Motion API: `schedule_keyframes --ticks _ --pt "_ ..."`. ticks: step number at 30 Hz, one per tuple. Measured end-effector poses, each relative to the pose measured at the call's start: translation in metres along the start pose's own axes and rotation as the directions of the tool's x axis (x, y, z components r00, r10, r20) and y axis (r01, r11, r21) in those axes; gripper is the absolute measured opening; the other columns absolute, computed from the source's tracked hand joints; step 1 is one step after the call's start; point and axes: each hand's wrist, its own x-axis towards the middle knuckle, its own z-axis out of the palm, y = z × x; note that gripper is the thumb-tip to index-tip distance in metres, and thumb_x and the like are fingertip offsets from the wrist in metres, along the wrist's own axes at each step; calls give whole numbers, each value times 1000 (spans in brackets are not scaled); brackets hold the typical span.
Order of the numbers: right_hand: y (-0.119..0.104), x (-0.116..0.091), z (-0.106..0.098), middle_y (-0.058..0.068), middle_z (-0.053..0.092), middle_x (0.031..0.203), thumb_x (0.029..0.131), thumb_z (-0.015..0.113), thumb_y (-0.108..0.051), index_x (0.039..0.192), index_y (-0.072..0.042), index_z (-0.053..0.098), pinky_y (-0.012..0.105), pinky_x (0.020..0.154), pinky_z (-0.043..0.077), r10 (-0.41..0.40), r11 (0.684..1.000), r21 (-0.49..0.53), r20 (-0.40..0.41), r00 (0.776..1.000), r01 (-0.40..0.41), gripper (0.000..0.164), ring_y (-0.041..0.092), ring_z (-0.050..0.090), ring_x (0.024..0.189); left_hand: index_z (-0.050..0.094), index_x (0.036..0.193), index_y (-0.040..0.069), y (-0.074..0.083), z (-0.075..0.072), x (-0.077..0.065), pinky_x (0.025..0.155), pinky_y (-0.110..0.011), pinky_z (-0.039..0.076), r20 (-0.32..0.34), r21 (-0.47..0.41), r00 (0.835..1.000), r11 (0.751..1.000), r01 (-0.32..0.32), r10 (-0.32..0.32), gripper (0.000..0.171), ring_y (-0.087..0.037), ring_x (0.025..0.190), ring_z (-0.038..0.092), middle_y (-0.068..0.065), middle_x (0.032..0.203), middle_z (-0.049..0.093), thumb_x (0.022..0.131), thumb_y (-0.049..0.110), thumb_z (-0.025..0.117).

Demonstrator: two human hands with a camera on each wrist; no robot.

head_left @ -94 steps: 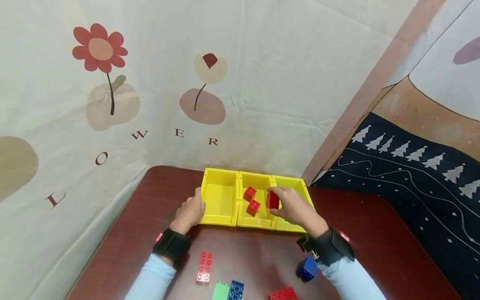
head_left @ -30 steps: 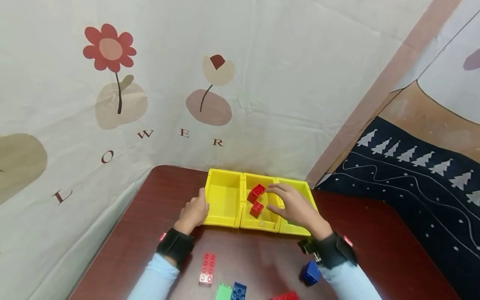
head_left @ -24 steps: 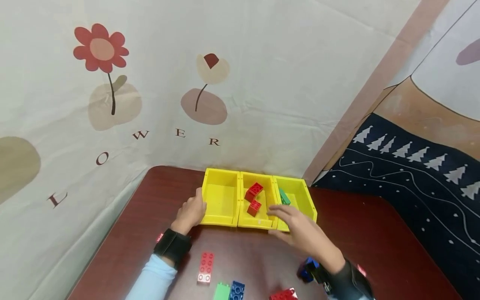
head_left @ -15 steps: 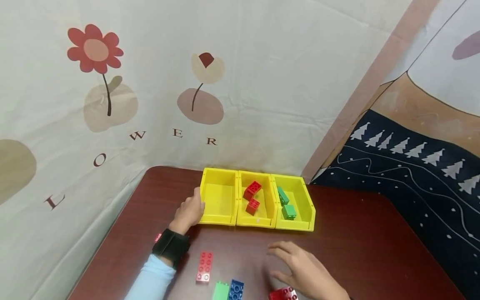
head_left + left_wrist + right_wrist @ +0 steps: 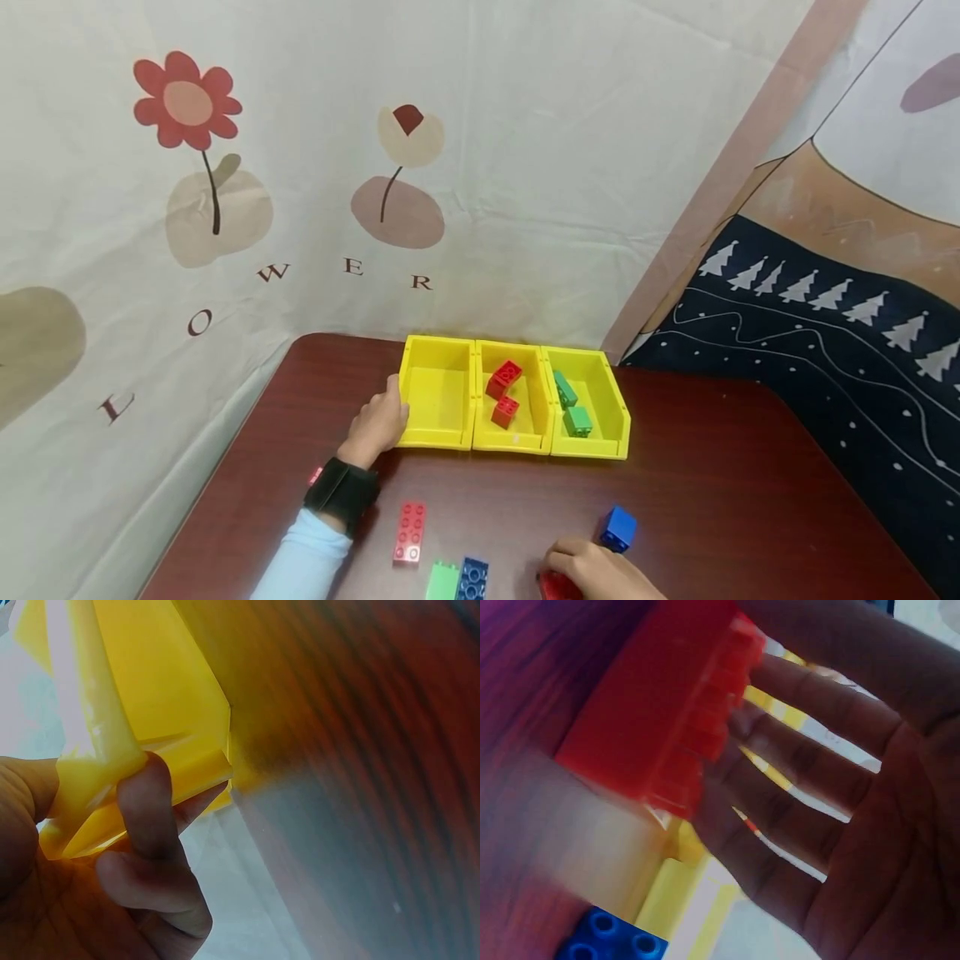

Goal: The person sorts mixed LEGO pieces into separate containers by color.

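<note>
Three yellow bins stand side by side at the back of the table. My left hand (image 5: 378, 421) grips the side wall of the left bin (image 5: 438, 396); in the left wrist view its fingers (image 5: 146, 802) curl round the yellow edge. Two red bricks (image 5: 506, 412) lie in the middle bin (image 5: 531, 417) and two green bricks (image 5: 577, 422) in the right bin (image 5: 604, 400). At the front, my right hand (image 5: 600, 571) holds a red toy brick (image 5: 660, 705) between thumb and fingertips, low over the table. From the head, the hand partly covers this brick.
A blue brick (image 5: 619, 528) lies just beyond my right hand. Left of centre lie a long red brick (image 5: 409, 533), a green brick (image 5: 442, 581) and a dark blue brick (image 5: 472, 578). A printed cloth (image 5: 525, 208) hangs right behind the bins.
A red brick has left my right hand for the middle bin. That hand has come back from the bins to the table front and taken hold of another red brick. The left hand stays put.
</note>
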Motion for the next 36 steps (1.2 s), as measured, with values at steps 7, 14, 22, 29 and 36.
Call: schedule_keyframes --ticks 7,14,22,29,36 --pt "0 1 1 -14 67 95 81 76 -47 111 -22 71 25 70 54 44 997 66 13 999 -44 39 -2 55 74 26 143 5 0 0 1 67 -40 45 -2 -7 1000 1000 7 -7 54 -27 70 53 -15 89 56 99 20 55" --pt "-3 1 -2 -13 66 97 81 79 -36 113 -22 71 27 71 55 51 999 -14 -2 999 -51 35 0 55 76 26 142 5 0 -1 2 67 -41 46 -2 -4 1000 1000 0 0 53 -28 71 53 -17 91 57 100 20 54" --pt "-14 -3 -31 1 67 112 83 77 -23 122 -17 69 31 76 57 -113 960 -277 -278 954 33 40 14 63 94 27 142 4 0 0 1 65 -39 44 5 -3 1000 1000 0 0 52 -27 70 53 -15 88 56 100 19 53" --pt "-27 15 -81 7 67 113 81 80 -23 120 -13 70 32 77 58 -191 938 -347 -446 875 28 41 18 64 95 27 142 4 -2 1 0 65 -39 44 0 -4 1000 1000 -2 2 53 -27 69 52 -14 86 54 100 20 54" --pt "-31 55 -121 10 70 111 82 80 -22 119 -7 69 34 81 57 -214 948 -315 -504 837 53 41 22 65 93 27 142 3 -1 0 -2 66 -40 45 -10 -4 1000 1000 -17 17 53 -27 69 53 -15 87 56 100 20 55"
